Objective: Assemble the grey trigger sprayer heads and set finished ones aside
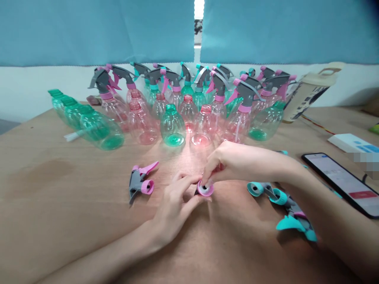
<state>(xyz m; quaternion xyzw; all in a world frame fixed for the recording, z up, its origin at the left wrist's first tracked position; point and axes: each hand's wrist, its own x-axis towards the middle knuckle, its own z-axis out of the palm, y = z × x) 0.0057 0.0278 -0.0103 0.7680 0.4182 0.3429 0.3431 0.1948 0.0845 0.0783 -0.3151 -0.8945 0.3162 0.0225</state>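
Observation:
A pink-collared spray head is gripped by my left hand, its round opening turned up toward the camera. My right hand is above it, thumb and finger pinched together at the edge of the opening; whatever they hold is too small or hidden to name. Left of my hands, a grey and pink spray head lies on the table. To the right, partly behind my right forearm, lie several spray heads with turquoise collars.
Several clear pink and green bottles stand across the back, some topped with spray heads. Green bottles form a row at the left. A phone, a white box and a cream tumbler are at the right.

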